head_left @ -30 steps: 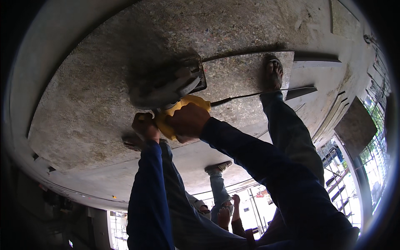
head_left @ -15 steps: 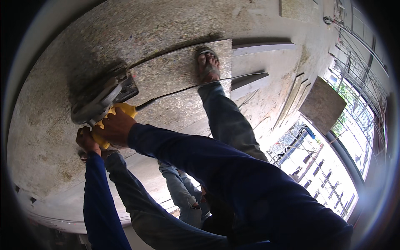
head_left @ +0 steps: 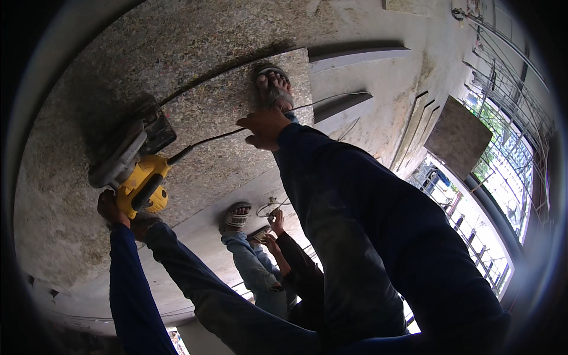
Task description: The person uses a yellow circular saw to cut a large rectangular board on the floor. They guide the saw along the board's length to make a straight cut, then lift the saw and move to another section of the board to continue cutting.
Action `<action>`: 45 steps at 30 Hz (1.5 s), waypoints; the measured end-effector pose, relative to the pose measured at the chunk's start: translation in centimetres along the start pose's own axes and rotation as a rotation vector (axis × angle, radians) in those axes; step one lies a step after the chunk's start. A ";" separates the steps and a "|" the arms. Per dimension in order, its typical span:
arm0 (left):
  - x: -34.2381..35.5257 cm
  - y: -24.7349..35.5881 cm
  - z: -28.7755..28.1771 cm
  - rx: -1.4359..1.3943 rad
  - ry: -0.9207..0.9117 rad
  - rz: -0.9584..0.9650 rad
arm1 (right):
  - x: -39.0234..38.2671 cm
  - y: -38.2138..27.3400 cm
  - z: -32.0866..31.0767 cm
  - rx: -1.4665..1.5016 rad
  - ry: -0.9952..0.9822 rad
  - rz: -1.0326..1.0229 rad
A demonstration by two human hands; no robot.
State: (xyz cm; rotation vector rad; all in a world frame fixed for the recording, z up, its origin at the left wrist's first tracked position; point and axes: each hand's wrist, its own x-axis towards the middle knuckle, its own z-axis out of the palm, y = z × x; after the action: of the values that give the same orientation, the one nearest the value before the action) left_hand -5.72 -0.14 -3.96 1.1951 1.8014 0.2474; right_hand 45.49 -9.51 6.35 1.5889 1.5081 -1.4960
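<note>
Saw [head_left: 142, 180] is grasped by left hand [head_left: 112, 209]; right hand [head_left: 268, 127] at cord [head_left: 213, 136], grip unclear — board [head_left: 228, 168] seems cut from right edge to saw only.

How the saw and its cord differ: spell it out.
Colour: the saw is yellow and grey; the cord is black near it.
Shape: the saw is bulky, the cord long and thin.
Hands: the left hand touches the saw; the right hand is at the cord.
Shared: the cord joins the saw.
</note>
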 end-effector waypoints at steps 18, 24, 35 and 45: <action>-0.1 1.1 -0.3 0.217 -0.020 0.153 | -21.5 24.5 1.8 -0.331 0.516 0.577; 0.0 -0.2 -0.5 0.034 -0.011 -0.030 | -27.3 22.8 3.9 -0.311 0.574 0.538; 0.9 -1.9 0.0 0.185 -0.048 0.013 | -29.7 2.0 21.1 0.839 0.522 1.079; -0.8 2.8 1.0 0.385 0.045 0.145 | 9.6 -2.0 9.9 1.337 1.301 0.370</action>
State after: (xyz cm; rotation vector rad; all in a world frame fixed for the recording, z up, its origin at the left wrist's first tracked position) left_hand -3.15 0.35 -2.32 1.6036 1.8558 0.0077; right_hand 38.04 -14.16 -4.50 3.8043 0.2182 -1.1898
